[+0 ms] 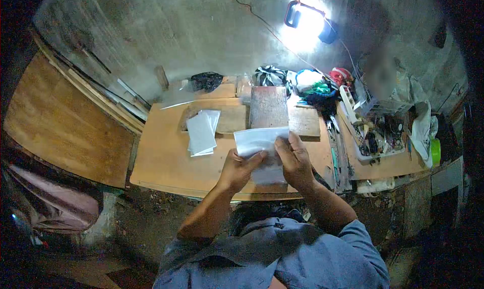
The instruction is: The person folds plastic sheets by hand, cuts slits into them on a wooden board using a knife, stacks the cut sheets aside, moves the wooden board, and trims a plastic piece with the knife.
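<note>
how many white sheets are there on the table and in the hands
At least 3: one sheet held between the left hand and right hand, and two or more overlapping in the pile at the left on the table. More may be hidden.

Lighting uneven. A single lamp (308,24) at the upper right burns out to white, with a pale halo on the wall (201,32). The table (166,138) is fairly bright; the floor (146,218) is dim. Outer corners fall to black, with coloured grain. Strong wide-angle curvature bends the edges. Fine detail is soft.
</note>
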A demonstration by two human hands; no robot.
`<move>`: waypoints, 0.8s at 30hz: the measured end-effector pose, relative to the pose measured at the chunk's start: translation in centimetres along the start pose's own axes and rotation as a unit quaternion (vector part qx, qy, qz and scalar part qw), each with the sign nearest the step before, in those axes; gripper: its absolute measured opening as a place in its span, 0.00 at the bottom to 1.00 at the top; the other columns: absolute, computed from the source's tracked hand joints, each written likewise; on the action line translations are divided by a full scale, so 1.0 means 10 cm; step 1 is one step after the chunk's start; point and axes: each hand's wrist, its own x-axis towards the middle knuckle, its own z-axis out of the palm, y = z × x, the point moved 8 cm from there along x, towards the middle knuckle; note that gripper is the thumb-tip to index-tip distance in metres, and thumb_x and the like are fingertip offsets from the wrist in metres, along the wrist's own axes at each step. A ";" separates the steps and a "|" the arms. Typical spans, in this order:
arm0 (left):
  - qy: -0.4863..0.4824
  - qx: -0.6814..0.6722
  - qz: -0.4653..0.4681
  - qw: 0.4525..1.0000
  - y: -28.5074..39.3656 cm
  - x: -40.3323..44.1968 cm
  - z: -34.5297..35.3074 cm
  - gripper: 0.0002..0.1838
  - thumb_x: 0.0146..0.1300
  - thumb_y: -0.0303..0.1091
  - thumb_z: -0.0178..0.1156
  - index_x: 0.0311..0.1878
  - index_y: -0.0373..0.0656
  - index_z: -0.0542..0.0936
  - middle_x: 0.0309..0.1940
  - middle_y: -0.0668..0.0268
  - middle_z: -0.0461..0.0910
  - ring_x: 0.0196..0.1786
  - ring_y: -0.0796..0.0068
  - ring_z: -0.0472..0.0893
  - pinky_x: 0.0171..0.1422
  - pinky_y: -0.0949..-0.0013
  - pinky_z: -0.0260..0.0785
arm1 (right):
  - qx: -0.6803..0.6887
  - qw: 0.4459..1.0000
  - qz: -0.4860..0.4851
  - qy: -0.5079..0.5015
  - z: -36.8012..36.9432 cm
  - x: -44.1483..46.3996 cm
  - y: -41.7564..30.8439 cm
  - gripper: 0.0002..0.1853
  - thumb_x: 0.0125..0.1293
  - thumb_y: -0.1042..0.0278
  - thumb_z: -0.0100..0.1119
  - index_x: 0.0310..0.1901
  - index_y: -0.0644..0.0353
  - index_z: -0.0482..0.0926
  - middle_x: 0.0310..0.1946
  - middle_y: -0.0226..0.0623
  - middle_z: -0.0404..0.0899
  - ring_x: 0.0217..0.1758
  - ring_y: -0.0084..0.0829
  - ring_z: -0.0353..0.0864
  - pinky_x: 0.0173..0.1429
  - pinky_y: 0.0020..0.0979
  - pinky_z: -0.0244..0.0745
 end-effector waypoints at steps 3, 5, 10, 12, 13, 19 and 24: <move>-0.018 -0.020 0.009 1.000 -0.04 -0.02 0.01 0.11 0.62 0.30 0.61 0.46 0.36 0.79 0.39 0.66 0.82 0.41 0.79 0.79 0.49 0.71 0.73 | -0.056 0.998 -0.011 0.034 -0.06 -0.01 0.07 0.12 0.69 0.64 0.50 0.45 0.64 0.71 0.36 0.37 0.74 0.40 0.27 0.71 0.47 0.30 0.68; -0.003 -0.025 0.004 1.000 -0.05 -0.02 0.00 0.11 0.63 0.32 0.61 0.45 0.37 0.80 0.39 0.66 0.82 0.41 0.79 0.79 0.48 0.71 0.72 | -0.122 0.990 -0.029 0.064 -0.11 -0.02 0.07 0.12 0.69 0.63 0.50 0.45 0.64 0.71 0.36 0.36 0.74 0.40 0.26 0.71 0.46 0.29 0.68; 0.014 -0.067 0.016 0.998 -0.07 -0.02 -0.05 0.11 0.64 0.34 0.60 0.45 0.39 0.80 0.39 0.67 0.82 0.42 0.79 0.78 0.50 0.71 0.71 | -0.053 0.998 -0.008 0.031 -0.02 -0.03 -0.14 0.12 0.69 0.63 0.50 0.43 0.65 0.72 0.36 0.39 0.75 0.38 0.27 0.72 0.45 0.30 0.69; 0.025 -0.081 0.028 0.996 -0.05 -0.04 -0.06 0.11 0.64 0.34 0.60 0.45 0.39 0.80 0.38 0.68 0.82 0.42 0.80 0.78 0.50 0.71 0.71 | -0.051 0.998 -0.009 0.028 -0.03 -0.03 -0.13 0.12 0.69 0.63 0.50 0.42 0.65 0.72 0.36 0.39 0.75 0.38 0.28 0.72 0.44 0.31 0.69; 0.023 -0.077 0.039 0.996 0.00 -0.06 -0.04 0.10 0.63 0.34 0.61 0.45 0.39 0.80 0.38 0.68 0.81 0.41 0.80 0.78 0.50 0.71 0.70 | -0.049 0.998 -0.012 0.026 -0.03 -0.03 -0.13 0.12 0.69 0.63 0.50 0.42 0.65 0.72 0.35 0.40 0.75 0.38 0.28 0.72 0.44 0.31 0.69; 0.001 0.033 -0.023 0.999 -0.40 -0.14 -0.02 0.14 0.57 0.33 0.67 0.45 0.39 0.79 0.37 0.68 0.82 0.41 0.79 0.78 0.49 0.71 0.70 | -0.233 0.962 -0.143 0.002 -0.02 0.00 -0.41 0.10 0.69 0.64 0.48 0.42 0.64 0.72 0.31 0.36 0.74 0.35 0.26 0.71 0.40 0.32 0.69; -0.001 0.043 -0.004 0.999 -0.75 -0.20 0.02 0.17 0.52 0.34 0.70 0.43 0.38 0.80 0.40 0.62 0.83 0.45 0.71 0.80 0.53 0.67 0.72 | -0.034 0.995 -0.099 -0.002 0.07 0.04 -0.85 0.10 0.69 0.66 0.45 0.43 0.63 0.71 0.30 0.32 0.72 0.33 0.21 0.69 0.37 0.25 0.66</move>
